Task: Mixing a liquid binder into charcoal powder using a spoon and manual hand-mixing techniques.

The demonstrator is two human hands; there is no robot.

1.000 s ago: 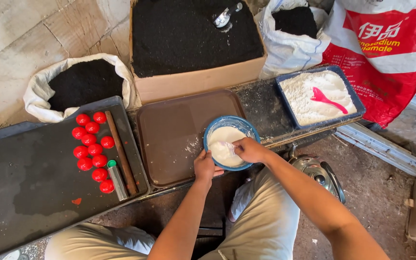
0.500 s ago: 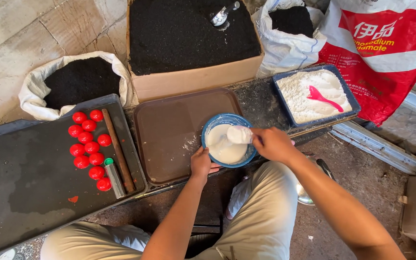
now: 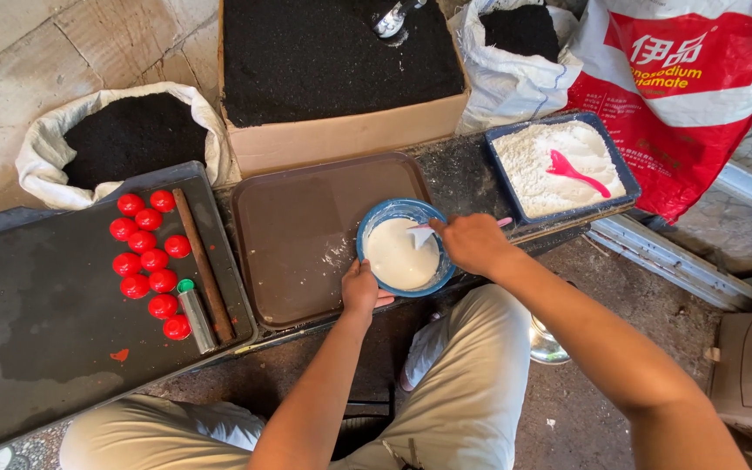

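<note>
While left hand (image 3: 360, 292) grips blue bowl (image 3: 405, 258) | right hand (image 3: 473, 243) grasps, seemingly, a spoon (image 3: 420, 235) | brown tray (image 3: 306, 235), concrete floor (image 3: 10, 52)

the left hand (image 3: 360, 289) grips the near rim of a blue bowl (image 3: 376, 228) of white paste, which sits at the right edge of a brown tray (image 3: 298, 235). the right hand (image 3: 473, 244) holds a spoon (image 3: 422, 235) with a pink handle, its scoop dipped in the paste. on the dark tray (image 3: 36, 331) to the left, red caps (image 3: 151, 258) lie clustered near its far right corner beside a wooden stick (image 3: 202, 264) and a small metal tube (image 3: 191, 305). at the right end, a blue tray (image 3: 505, 148) of white powder holds a pink scoop (image 3: 574, 170). behind stand a cardboard box (image 3: 341, 139) and two white sacks (image 3: 41, 161) of black granules.
</note>
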